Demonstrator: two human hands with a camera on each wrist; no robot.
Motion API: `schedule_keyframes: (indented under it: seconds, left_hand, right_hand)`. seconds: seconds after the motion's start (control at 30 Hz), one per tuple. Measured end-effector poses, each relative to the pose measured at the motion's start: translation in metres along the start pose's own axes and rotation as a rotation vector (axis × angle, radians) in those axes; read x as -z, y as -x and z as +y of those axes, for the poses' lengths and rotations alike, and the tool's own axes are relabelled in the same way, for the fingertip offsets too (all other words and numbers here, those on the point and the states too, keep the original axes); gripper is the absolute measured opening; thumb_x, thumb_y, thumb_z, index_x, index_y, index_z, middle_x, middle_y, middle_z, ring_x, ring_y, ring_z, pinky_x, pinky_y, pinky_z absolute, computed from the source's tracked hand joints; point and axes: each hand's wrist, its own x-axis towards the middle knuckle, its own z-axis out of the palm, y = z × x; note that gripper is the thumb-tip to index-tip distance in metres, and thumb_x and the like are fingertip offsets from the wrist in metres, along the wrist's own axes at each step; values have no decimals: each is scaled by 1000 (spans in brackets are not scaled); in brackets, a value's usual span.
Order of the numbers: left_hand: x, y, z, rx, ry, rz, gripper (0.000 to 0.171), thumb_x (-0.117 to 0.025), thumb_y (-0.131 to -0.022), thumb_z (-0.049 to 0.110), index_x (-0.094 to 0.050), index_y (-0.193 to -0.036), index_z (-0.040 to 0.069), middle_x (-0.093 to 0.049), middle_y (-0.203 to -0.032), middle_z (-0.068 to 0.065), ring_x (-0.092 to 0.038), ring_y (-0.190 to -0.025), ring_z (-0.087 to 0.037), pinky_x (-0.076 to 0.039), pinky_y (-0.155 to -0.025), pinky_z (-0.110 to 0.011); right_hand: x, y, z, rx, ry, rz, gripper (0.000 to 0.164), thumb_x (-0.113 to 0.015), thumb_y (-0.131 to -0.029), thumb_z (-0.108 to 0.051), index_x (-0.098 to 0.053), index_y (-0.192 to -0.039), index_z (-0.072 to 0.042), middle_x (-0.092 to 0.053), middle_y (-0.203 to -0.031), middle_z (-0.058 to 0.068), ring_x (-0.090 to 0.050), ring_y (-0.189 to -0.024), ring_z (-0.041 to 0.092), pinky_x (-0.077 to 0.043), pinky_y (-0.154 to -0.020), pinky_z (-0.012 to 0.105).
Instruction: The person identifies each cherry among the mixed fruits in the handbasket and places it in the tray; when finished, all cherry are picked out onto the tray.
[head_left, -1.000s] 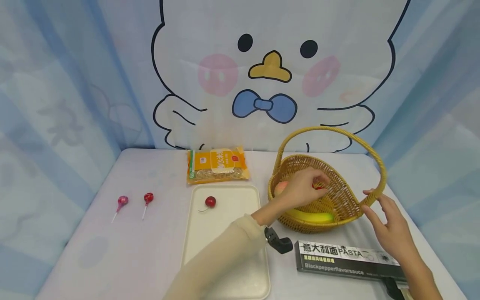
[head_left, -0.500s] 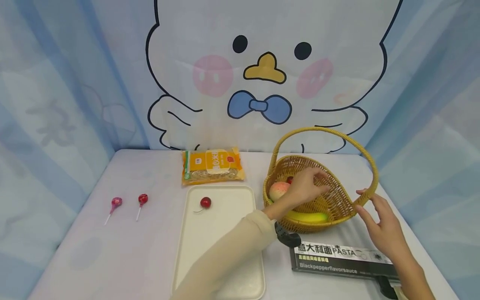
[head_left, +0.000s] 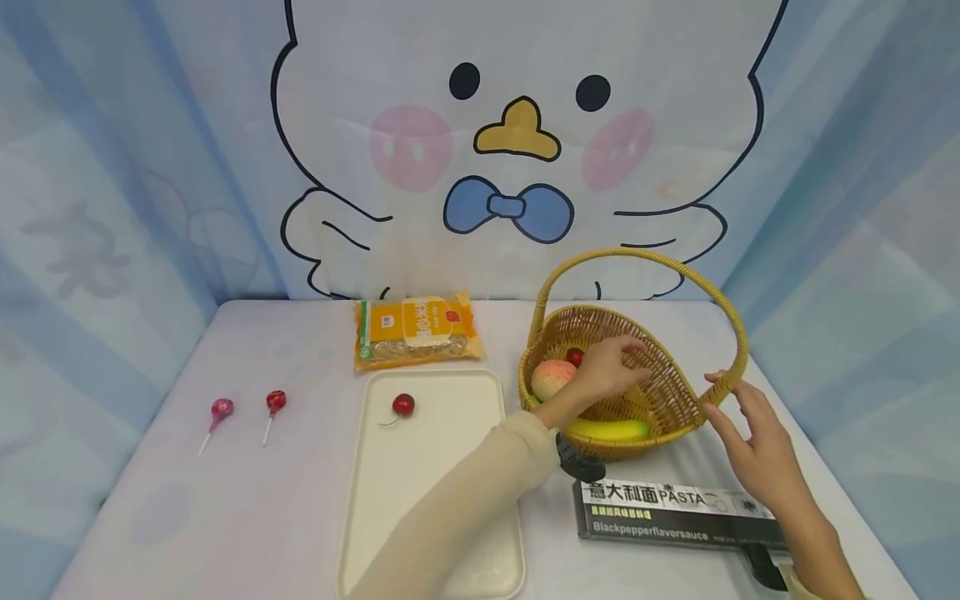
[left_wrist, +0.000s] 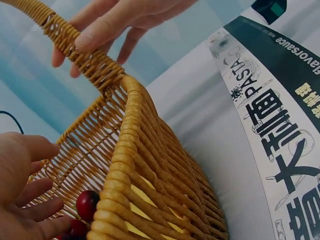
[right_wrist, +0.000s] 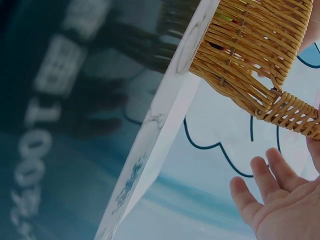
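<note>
My left hand reaches into the wicker basket with loosely bent fingers and nothing between them. Right below those fingers, the left wrist view shows a dark red cherry, with more dark red fruit beside it. Left of the hand in the basket lie a peach and a red cherry; a banana is along the near side. My right hand holds the foot of the basket's arched handle, thumb on one side and a finger behind. Its other fingers stretch out free.
A cream tray bearing one cherry lies left of the basket. Behind the tray is a yellow food packet. Two lollipops lie farther left. A black-and-white pasta box lies in front of the basket, beneath my right forearm.
A red thing that showed at my left fingertips a second ago no longer shows there. The left hand has shifted slightly, uncovering the peach and a cherry. My right hand stays at the handle.
</note>
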Motion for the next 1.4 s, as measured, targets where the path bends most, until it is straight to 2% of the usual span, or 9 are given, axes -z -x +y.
schedule_keyframes:
  seconds: [0.17,0.3,0.37,0.5,0.63,0.77,0.93,1.2,1.4]
  left_hand:
    - [-6,-2,-1,6,7,-13,42,-74,-102,26,-67,-143,21,-69,-146,2,-71,-109,-10,-54,-79,-18]
    - [-10,-3,-2,3,-24,-16,38,-74,-102,27,-70,-139,20,-72,-141,3,-71,-95,-8,-53,-72,-18]
    - [-10,-4,-2,5,-52,-14,36,-73,-102,27,-71,-137,21,-72,-140,5,-73,-99,-9,-56,-74,-19]
    - [-10,-5,-2,13,-107,-21,34,-71,-104,27,-72,-137,21,-73,-137,5,-72,-114,-9,-59,-85,-20]
    - [-10,-6,-1,34,-150,-36,33,-68,-104,17,-73,-137,20,-75,-133,4,-65,-80,-5,-52,-68,-17]
    - [-12,-8,0,43,-259,-43,33,-70,-100,12,-75,-131,22,-77,-125,7,-54,-69,-5,-45,-60,-17]
    - [-15,-10,-1,45,-366,-43,29,-75,-96,15,-79,-122,27,-78,-116,12,-65,-85,-3,-52,-68,-18]
    - [-13,-10,-2,37,-388,-114,13,-73,-95,12,-81,-97,21,-75,-92,9,-54,-71,-8,-45,-58,-21]
    - [-14,-9,-1,17,-425,-146,27,-73,-94,8,-68,-71,21,-59,-69,9,-45,-59,-6,-36,-49,-20]
  right_hand:
    - [0,-1,0,-7,3,-6,46,-61,-109,-17,-52,-153,-10,-49,-156,27,-43,-146,53,-38,-107,78]
    - [0,-1,0,-11,-2,-9,46,-61,-109,-19,-52,-154,-11,-49,-156,27,-42,-147,54,-37,-111,77]
    - [-1,-1,0,-11,1,-11,46,-61,-109,-20,-51,-155,-13,-49,-157,26,-41,-150,50,-37,-117,72]
    - [-1,0,1,-3,12,-7,46,-60,-110,-21,-52,-155,-14,-49,-158,24,-40,-155,38,-35,-126,40]
    - [-1,-1,2,-3,18,-2,46,-61,-109,-20,-52,-154,-15,-50,-157,23,-39,-158,25,-30,-122,20]
    - [-1,-1,4,-2,28,6,46,-62,-109,-19,-53,-154,-17,-51,-157,22,-34,-155,2,-21,-111,2]
    - [-2,0,3,0,30,4,46,-62,-109,-20,-53,-154,-16,-52,-156,22,-37,-155,8,-22,-112,5]
    - [-1,-2,0,-6,18,-9,46,-61,-109,-19,-52,-153,-12,-50,-156,24,-43,-149,47,-38,-121,50]
    - [-1,-1,0,-3,33,-7,45,-60,-110,-21,-52,-154,-14,-52,-155,23,-43,-152,38,-32,-116,18]
